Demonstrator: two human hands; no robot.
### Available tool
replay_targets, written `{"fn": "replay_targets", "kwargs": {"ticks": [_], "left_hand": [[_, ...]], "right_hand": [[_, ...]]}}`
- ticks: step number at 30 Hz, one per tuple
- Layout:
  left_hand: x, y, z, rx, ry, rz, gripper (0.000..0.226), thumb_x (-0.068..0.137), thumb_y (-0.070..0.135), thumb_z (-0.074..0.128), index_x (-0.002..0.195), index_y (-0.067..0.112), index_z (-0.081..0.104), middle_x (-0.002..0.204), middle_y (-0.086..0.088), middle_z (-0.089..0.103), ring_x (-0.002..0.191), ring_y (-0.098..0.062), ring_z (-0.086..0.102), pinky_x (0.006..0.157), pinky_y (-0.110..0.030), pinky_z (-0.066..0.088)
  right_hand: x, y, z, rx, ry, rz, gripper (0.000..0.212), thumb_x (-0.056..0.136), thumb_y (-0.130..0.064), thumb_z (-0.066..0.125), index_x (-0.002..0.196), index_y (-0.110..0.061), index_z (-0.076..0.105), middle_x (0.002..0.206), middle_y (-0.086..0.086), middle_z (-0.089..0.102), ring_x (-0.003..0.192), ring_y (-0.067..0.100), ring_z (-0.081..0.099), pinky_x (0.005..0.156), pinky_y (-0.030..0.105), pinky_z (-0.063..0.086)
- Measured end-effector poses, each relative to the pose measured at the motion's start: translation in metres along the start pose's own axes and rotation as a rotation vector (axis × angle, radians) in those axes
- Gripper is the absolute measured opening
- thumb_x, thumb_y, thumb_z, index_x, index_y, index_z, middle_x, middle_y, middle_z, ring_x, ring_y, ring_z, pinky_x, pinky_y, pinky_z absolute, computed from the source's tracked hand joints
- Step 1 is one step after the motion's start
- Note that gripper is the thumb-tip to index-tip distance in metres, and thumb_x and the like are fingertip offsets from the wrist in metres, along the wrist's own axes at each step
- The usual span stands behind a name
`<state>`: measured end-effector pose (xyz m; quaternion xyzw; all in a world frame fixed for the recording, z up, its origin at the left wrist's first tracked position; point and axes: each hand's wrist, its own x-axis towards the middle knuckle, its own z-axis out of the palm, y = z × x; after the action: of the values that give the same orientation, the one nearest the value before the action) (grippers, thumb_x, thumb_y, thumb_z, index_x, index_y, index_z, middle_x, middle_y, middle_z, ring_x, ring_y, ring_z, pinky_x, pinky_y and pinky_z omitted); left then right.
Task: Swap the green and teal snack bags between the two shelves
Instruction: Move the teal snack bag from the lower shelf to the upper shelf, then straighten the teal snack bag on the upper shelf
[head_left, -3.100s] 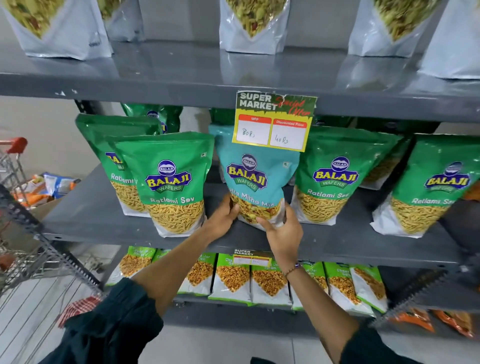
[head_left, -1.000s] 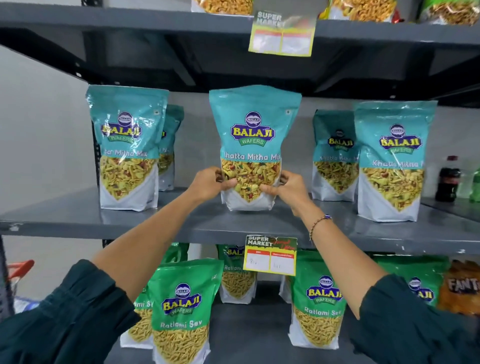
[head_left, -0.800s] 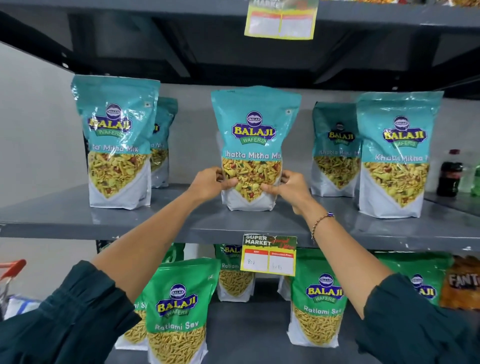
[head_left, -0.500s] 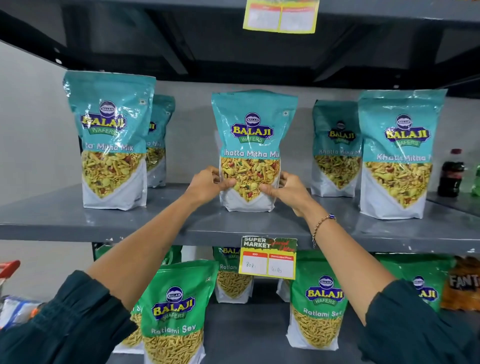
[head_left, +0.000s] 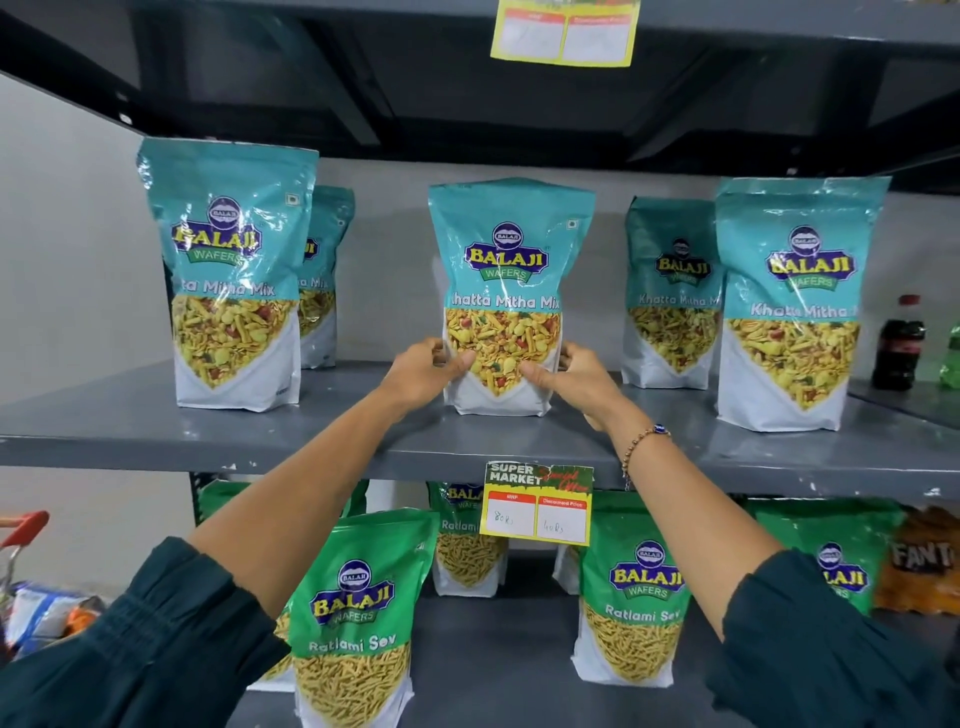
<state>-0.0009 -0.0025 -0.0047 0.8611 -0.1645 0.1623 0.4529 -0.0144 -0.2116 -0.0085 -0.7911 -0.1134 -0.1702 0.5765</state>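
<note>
A teal Khatta Mitha Mix bag (head_left: 506, 270) stands upright in the middle of the upper grey shelf (head_left: 156, 431). My left hand (head_left: 423, 371) grips its lower left side and my right hand (head_left: 576, 376) grips its lower right side. Other teal bags stand on the same shelf: one at the left (head_left: 228, 270), one behind it (head_left: 324, 275), two at the right (head_left: 795, 301). On the lower shelf (head_left: 493, 649) stand several green Ratlami Sev bags, among them one front left (head_left: 358, 613) and one front right (head_left: 634, 597).
A price tag (head_left: 537, 504) hangs from the upper shelf's front edge, another tag (head_left: 566, 31) from the shelf above. A dark cola bottle (head_left: 898, 343) stands at the upper shelf's far right. An orange Fanta pack (head_left: 924, 561) sits lower right. A red-handled trolley (head_left: 21, 530) is at the left.
About three seconds ago both hands held the teal bag on the lower shelf among the green bags; it now stands on the upper shelf. In the last second it has barely moved.
</note>
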Motion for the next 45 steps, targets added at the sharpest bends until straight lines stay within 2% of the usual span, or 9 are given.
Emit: {"fn": "replay_targets", "kwargs": {"ticks": [4,7,14,20,28,30,33,38,45], "left_hand": [[-0.007,-0.004,-0.002,0.085,0.02,0.012,0.064,0.089,0.047,0.049,0.136,0.004,0.039,0.141,-0.011,0.05,0.127,-0.025,0.049,0.106,-0.038,0.038],[-0.014,-0.001,-0.006,0.081,0.102,0.024,0.057,0.092,0.04,0.049,0.134,0.003,0.042,0.137,-0.012,0.054,0.124,-0.025,0.052,0.102,-0.033,0.038],[-0.074,0.018,-0.016,-0.264,0.336,0.19,0.022,0.094,0.028,0.048,0.093,0.01,0.061,0.078,-0.001,0.067,0.071,-0.013,0.063,0.075,-0.032,0.058],[-0.164,-0.015,-0.003,-0.437,0.278,0.214,0.018,0.093,0.02,0.051,0.087,0.008,0.063,0.066,-0.003,0.062,0.059,-0.008,0.059,0.058,-0.021,0.051],[-0.244,-0.159,0.026,-0.012,0.24,-0.218,0.021,0.093,0.028,0.05,0.078,0.015,0.056,0.061,0.006,0.058,0.054,-0.009,0.052,0.055,-0.022,0.039],[-0.252,-0.19,0.026,0.097,0.181,-0.345,0.013,0.091,0.019,0.052,0.093,0.006,0.056,0.078,-0.003,0.062,0.071,-0.017,0.058,0.063,-0.021,0.037],[-0.253,-0.225,0.026,0.128,0.06,-0.559,0.048,0.085,0.015,0.063,0.124,-0.003,0.041,0.124,-0.019,0.054,0.114,-0.033,0.053,0.087,-0.031,0.039],[-0.245,-0.248,0.036,0.09,-0.148,-0.629,0.079,0.082,0.016,0.068,0.142,0.001,0.018,0.151,-0.017,0.029,0.134,-0.032,0.037,0.103,-0.036,0.035],[-0.242,-0.259,0.059,0.085,0.048,-0.597,0.075,0.067,0.024,0.081,0.128,0.003,0.044,0.117,-0.02,0.062,0.108,-0.035,0.06,0.09,-0.045,0.05]], "right_hand": [[0.0,0.008,-0.001,-0.022,-0.052,0.064,0.051,0.077,-0.026,0.073,0.121,-0.01,0.053,0.123,0.007,0.062,0.111,0.02,0.058,0.089,0.029,0.045],[-0.005,0.012,-0.001,-0.229,0.116,0.08,0.049,0.076,-0.028,0.072,0.118,-0.01,0.054,0.119,0.004,0.063,0.106,0.021,0.059,0.088,0.034,0.047],[-0.089,-0.028,0.032,-0.153,0.504,-0.385,0.01,0.087,-0.014,0.057,0.094,-0.014,0.064,0.075,-0.001,0.064,0.07,0.012,0.059,0.063,0.02,0.047],[-0.175,0.01,0.11,-0.037,0.271,-0.473,0.005,0.082,-0.007,0.058,0.083,-0.012,0.06,0.058,0.008,0.061,0.054,0.02,0.055,0.051,0.027,0.041],[-0.206,0.142,0.192,-0.327,-0.202,0.095,0.011,0.085,-0.018,0.056,0.091,-0.009,0.06,0.082,0.015,0.071,0.079,0.029,0.067,0.069,0.043,0.053],[-0.203,0.168,0.202,-0.432,-0.282,0.265,0.02,0.086,-0.022,0.057,0.097,-0.006,0.058,0.097,0.016,0.07,0.094,0.034,0.064,0.079,0.043,0.052],[-0.2,0.192,0.213,-0.473,-0.387,0.366,0.028,0.087,-0.021,0.057,0.105,-0.001,0.052,0.105,0.018,0.062,0.1,0.036,0.059,0.078,0.039,0.048],[-0.185,0.217,0.224,-0.302,-0.438,0.372,0.069,0.072,-0.018,0.076,0.126,-0.006,0.036,0.124,0.013,0.054,0.112,0.028,0.054,0.092,0.045,0.049],[-0.177,0.242,0.222,-0.206,-0.287,0.327,0.068,0.054,-0.013,0.087,0.112,-0.008,0.052,0.114,0.013,0.067,0.105,0.026,0.063,0.09,0.049,0.052]]}}
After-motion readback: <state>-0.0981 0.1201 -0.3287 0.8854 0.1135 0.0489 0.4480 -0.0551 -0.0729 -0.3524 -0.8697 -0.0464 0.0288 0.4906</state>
